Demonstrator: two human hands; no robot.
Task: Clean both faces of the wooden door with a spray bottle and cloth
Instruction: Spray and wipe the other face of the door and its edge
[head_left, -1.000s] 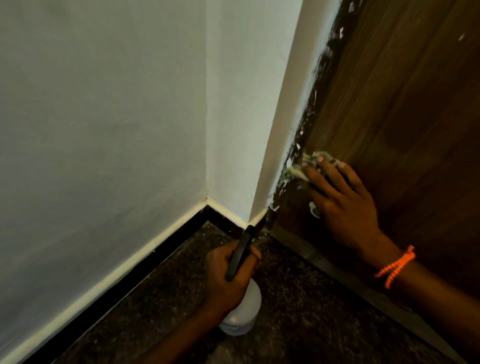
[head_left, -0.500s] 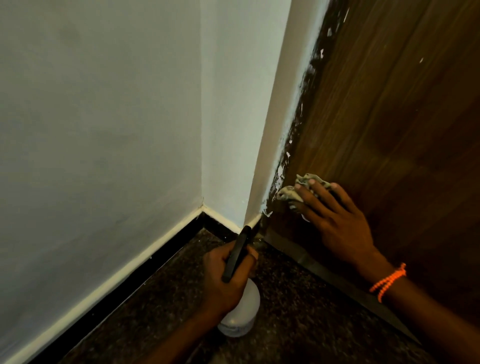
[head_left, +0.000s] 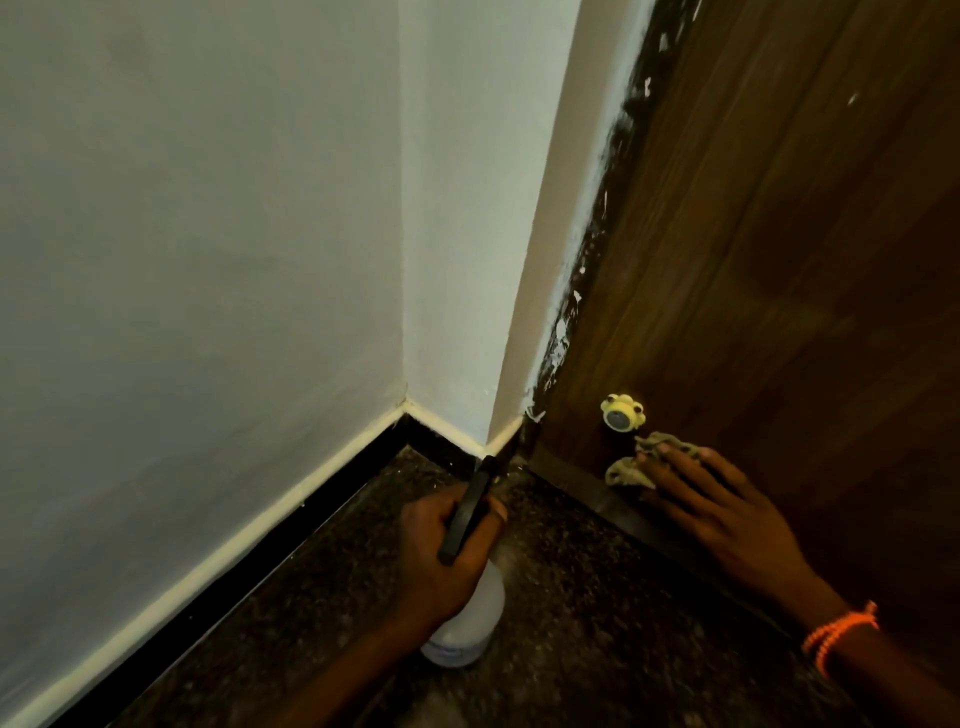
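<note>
The dark wooden door (head_left: 779, 260) fills the right side, its left edge flecked with white paint. My right hand (head_left: 722, 514) presses a crumpled pale green cloth (head_left: 631, 467) flat against the door's bottom strip, fingers straight. My left hand (head_left: 447, 551) grips the neck of a white spray bottle (head_left: 467, 623) with a black trigger head (head_left: 470, 509), held low over the floor near the corner.
A small yellow frog-shaped door stopper (head_left: 622, 413) sticks on the door just above the cloth. White walls (head_left: 208, 260) with a black-and-white skirting meet at a corner to the left. The floor (head_left: 597, 597) is dark speckled stone.
My right hand has slid the cloth down the door from about shin height to the bottom strip, uncovering the yellow stopper. The left hand with the bottle has stayed in place.
</note>
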